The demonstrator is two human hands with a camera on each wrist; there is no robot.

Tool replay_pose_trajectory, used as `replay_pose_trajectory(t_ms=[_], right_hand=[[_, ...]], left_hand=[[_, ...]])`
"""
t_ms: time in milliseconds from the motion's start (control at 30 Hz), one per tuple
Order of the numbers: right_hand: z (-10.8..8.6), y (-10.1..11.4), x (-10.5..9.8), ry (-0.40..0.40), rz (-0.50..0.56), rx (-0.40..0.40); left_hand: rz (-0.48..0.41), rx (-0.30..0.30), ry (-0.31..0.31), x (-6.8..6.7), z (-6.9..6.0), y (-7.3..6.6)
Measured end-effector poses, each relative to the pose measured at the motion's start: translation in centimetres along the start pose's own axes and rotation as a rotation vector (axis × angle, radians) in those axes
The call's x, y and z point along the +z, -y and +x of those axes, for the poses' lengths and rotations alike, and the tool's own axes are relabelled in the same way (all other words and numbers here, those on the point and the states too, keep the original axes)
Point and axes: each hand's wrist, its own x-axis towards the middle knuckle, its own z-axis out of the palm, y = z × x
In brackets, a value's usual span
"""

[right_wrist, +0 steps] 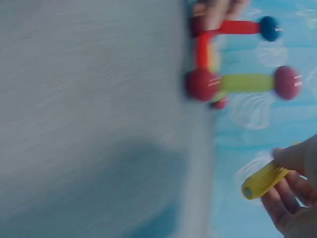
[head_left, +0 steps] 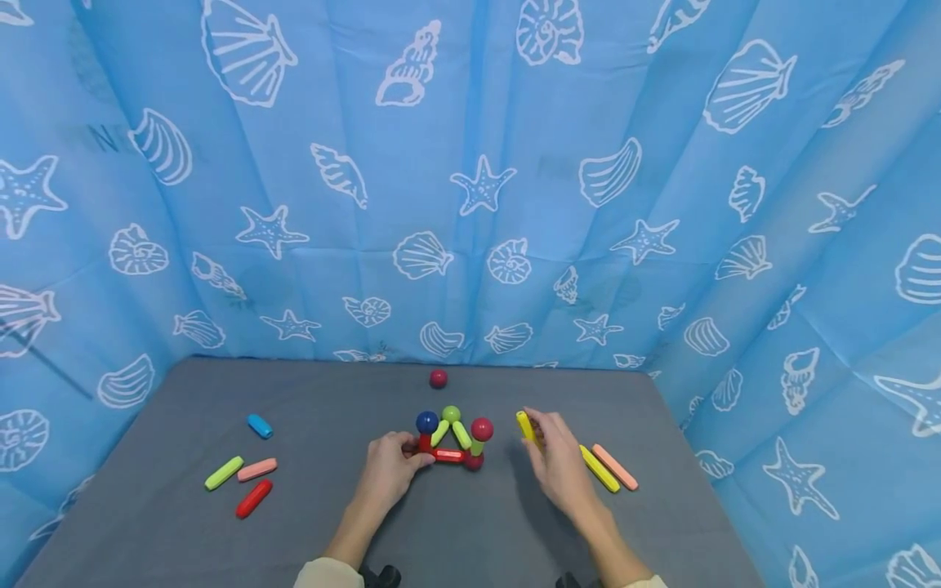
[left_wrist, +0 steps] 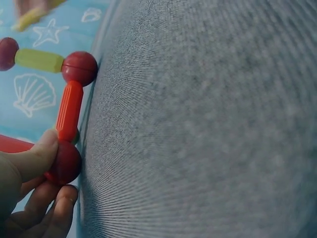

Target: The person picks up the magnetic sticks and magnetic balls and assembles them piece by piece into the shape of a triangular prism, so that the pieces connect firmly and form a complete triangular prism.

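My left hand pinches a dark red ball at the near left corner of a ball-and-stick structure. From that corner a red stick runs to another dark red ball, and an upright red stick carries a blue ball. A short green stick stands on the right corner, topped by a red ball. Two lime sticks meet at a green ball at the back. To the right, raised and apart from the structure, my right hand holds a yellow stick between thumb and fingers.
A loose red ball lies behind the structure. Blue, lime, pink and red sticks lie at left. Another yellow stick and a peach stick lie by my right hand. A blue curtain hangs behind the grey table.
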Motion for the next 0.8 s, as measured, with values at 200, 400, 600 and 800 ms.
replay_pose_trajectory(t_ms=[200, 400, 600, 800], right_hand=[[3.9, 3.9, -0.6, -0.118, 0.299, 0.007], [5.6, 6.6, 1.0, -0.061, 0.393, -0.064], [5.9, 7.6, 2.0, 0.039, 0.479, 0.009], [5.7, 7.2, 1.6, 0.150, 0.422, 0.065]], left_hand=[[0.035, 0.044, -0.040, 0.2, -0.1, 0.0], [0.042, 0.038, -0.058, 0.2, -0.1, 0.0], [0.043, 0.029, -0.044, 0.2, 0.0, -0.1], [0.042, 0.046, -0.046, 0.1, -0.1, 0.0]])
